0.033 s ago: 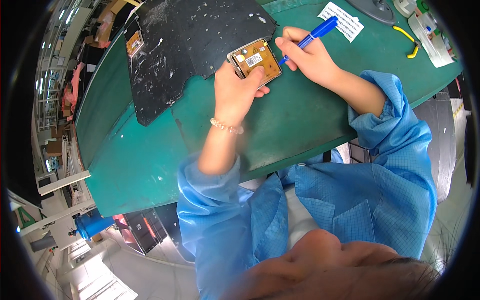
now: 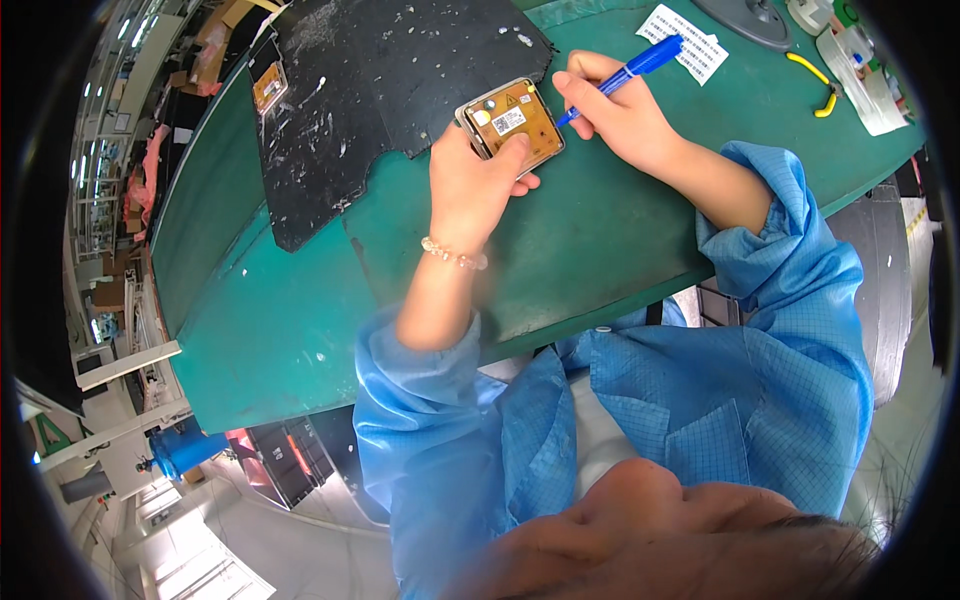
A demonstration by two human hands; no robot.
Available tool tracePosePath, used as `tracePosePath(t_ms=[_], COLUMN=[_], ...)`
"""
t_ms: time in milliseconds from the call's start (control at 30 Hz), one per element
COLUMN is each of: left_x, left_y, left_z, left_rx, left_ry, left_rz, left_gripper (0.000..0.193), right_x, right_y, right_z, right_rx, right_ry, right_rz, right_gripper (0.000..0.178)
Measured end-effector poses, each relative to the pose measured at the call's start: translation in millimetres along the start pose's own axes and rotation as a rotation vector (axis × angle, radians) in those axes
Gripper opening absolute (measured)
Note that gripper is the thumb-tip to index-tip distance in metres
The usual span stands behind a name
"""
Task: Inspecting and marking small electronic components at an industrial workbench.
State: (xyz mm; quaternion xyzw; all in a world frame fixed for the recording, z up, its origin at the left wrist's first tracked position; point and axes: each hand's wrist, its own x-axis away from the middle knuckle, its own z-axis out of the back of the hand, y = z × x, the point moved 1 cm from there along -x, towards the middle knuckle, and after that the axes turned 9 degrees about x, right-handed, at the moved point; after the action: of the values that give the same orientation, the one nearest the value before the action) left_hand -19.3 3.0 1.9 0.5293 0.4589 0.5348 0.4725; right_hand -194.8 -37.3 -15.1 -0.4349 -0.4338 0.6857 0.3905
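Observation:
My left hand point(image 2: 472, 180) grips a flat rectangular electronic module point(image 2: 512, 122) by its lower left side, thumb laid over its face. The module has an amber face, a metal rim, a white code label and small coloured dots. In my right hand point(image 2: 625, 115) is a blue marker pen point(image 2: 635, 72), pinched between thumb and fingers. Its tip points down and left, close to the module's right edge; whether it touches cannot be told. A second amber module point(image 2: 269, 88) lies at the left edge of the black mat.
A worn black mat point(image 2: 340, 110) covers part of the green table point(image 2: 270, 340). Toward the back right are a sheet of small labels point(image 2: 690, 45), a grey round base point(image 2: 745, 18), yellow-handled pliers point(image 2: 812, 72) and a white tray with small items. A blue cylinder point(image 2: 187, 452) stands below at the left.
The marker's upper end has shifted very slightly to the right in my right hand. My left hand and the module look unmoved.

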Motion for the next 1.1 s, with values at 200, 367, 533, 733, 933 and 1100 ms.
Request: tracePosePath(t_ms=[200,367,533,733,933,1100], left_x=[11,15,14,15,20,28], left_y=[8,8,7,7,7,4], left_z=[-6,-12,-14,-14,-16,-29], left_rx=[0.03,0.002,-0.013,-0.013,0.003,-0.011], left_ry=[-0.072,-0.109,-0.109,-0.105,-0.193,-0.263], left_rz=[0.06,0.05,0.06,0.057,0.033,0.057], left_gripper=[0.027,0.027,0.027,0.027,0.029,0.031], right_x=[2,2,2,2,1,11], right_y=[-6,-4,-3,-4,-19,-32], right_z=[3,1,2,3,16,14], right_rx=[-0.073,-0.01,0.027,0.131,-0.037,-0.028], right_ry=[0.031,0.021,0.038,0.041,0.112,0.03], right_rz=[0.098,0.115,0.133,0.155,0.246,0.244], right_gripper=[0.034,0.032,0.031,0.031,0.028,0.024])
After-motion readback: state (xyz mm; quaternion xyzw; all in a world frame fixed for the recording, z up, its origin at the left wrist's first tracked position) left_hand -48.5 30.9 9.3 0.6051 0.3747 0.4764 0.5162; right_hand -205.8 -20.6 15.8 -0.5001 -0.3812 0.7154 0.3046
